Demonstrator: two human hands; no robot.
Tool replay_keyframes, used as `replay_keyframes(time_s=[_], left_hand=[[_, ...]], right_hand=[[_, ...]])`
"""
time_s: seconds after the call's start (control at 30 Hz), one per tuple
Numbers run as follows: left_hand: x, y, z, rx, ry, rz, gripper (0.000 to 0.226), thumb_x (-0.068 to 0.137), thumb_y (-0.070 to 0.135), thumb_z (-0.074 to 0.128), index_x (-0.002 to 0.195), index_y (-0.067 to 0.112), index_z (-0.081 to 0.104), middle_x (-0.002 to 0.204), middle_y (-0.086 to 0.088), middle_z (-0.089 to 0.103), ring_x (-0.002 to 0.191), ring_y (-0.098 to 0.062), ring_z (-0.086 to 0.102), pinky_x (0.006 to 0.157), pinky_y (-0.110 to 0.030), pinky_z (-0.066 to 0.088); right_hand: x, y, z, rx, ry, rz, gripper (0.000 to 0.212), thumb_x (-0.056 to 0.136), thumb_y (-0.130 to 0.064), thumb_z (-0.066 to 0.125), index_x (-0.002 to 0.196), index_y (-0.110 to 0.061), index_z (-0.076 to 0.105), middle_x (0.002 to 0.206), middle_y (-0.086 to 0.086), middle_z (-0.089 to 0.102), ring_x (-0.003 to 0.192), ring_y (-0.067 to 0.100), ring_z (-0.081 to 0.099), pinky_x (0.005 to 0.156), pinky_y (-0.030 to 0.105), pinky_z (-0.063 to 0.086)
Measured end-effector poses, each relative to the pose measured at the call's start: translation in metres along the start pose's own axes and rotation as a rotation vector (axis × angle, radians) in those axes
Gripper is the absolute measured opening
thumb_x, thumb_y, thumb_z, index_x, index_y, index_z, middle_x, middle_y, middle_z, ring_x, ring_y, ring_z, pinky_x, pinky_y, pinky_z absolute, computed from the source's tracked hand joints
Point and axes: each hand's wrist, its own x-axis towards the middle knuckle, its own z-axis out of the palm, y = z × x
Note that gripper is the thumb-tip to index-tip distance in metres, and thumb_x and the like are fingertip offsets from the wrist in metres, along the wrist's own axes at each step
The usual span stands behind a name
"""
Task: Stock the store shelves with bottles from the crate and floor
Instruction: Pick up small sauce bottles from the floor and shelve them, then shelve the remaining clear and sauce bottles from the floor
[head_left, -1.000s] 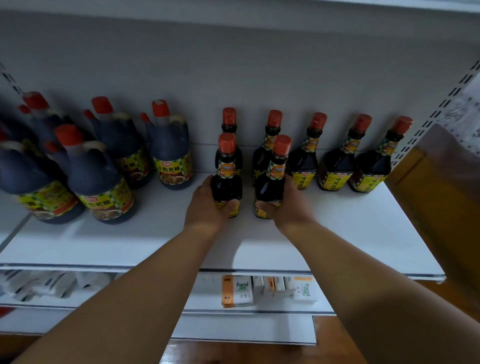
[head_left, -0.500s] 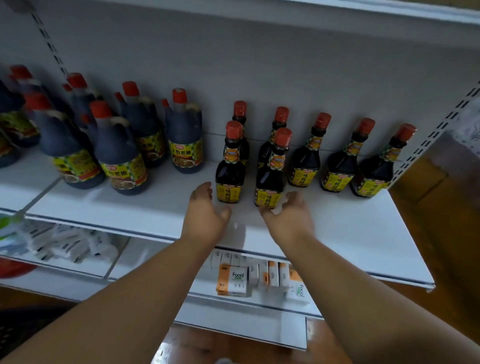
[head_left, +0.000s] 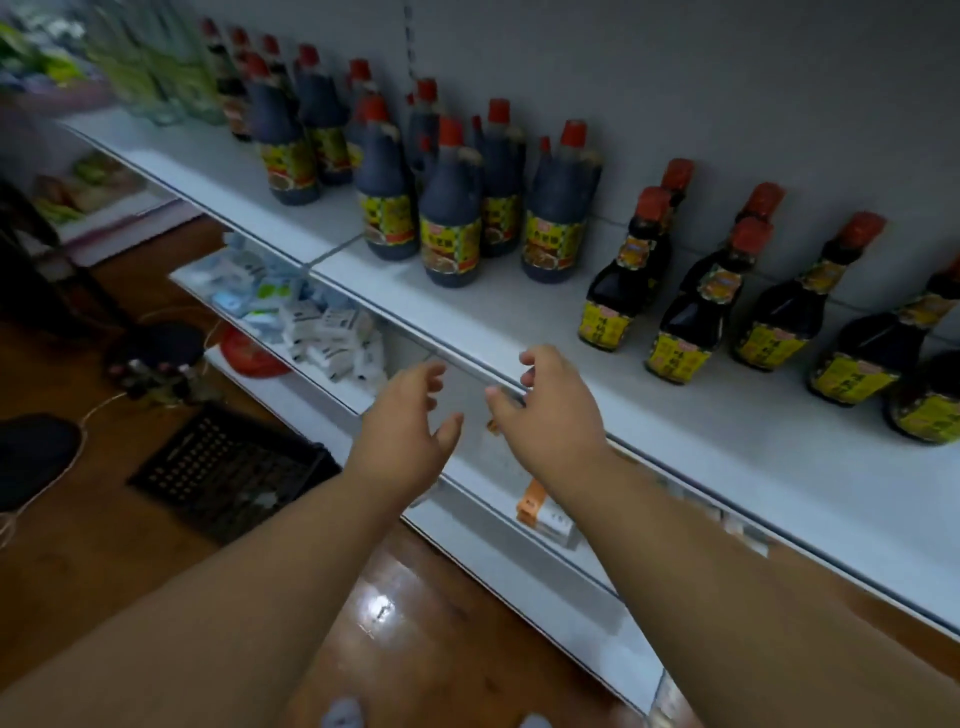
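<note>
Hovering: two empty hands (head_left: 402, 415) (head_left: 558, 410), loosely spread.

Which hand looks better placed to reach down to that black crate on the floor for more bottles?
Probably the left hand. The black crate lies on the floor to its lower left, while the right hand hovers farther off, by the shelf edge. Both hands are empty, fingers relaxed.

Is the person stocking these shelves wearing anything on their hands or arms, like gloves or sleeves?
No. The left hand and right hand are bare: no gloves, rings, watch or bracelets show. Both forearms are uncovered right to the picture's edge, so no sleeve is visible.
</note>
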Motion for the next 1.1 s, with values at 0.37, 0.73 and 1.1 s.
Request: replay_keyframes(time_s=[0.37,0.73,1.1], left_hand=[[-0.083,-0.206,-0.237,0.197,0.183,-0.257,0.054,0.092,0.035,0.063,0.141,0.028,0.042,0.127,0.009,0.053,0.109,-0.01,0.054,0.091,-0.031,0.051],[-0.061,-0.387,-0.36,0.375,0.23,-0.561,0.045,0.09,0.041,0.06,0.133,0.031,0.049,0.128,0.006,0.051,0.116,-0.018,0.052,0.093,-0.036,0.051],[0.002,-0.522,-0.463,0.33,0.258,-0.694,0.046,0.091,0.037,0.061,0.135,0.038,0.048,0.129,0.006,0.049,0.121,-0.016,0.049,0.095,-0.033,0.048]], right_hand=[[-0.03,-0.242,0.187,-0.018,-0.182,-0.362,0.046,0.086,-0.04,0.063,0.125,-0.021,0.049,0.121,0.005,0.054,0.107,0.025,0.057,0.09,0.04,0.05],[0.013,-0.387,0.345,-0.168,-0.408,-0.505,0.043,0.088,-0.043,0.062,0.126,-0.025,0.051,0.122,0.0,0.048,0.109,0.021,0.053,0.082,0.031,0.045],[0.095,-0.529,0.526,-0.148,-0.654,-0.575,0.048,0.088,-0.043,0.064,0.129,-0.023,0.051,0.128,0.0,0.048,0.107,0.02,0.058,0.082,0.032,0.049]])
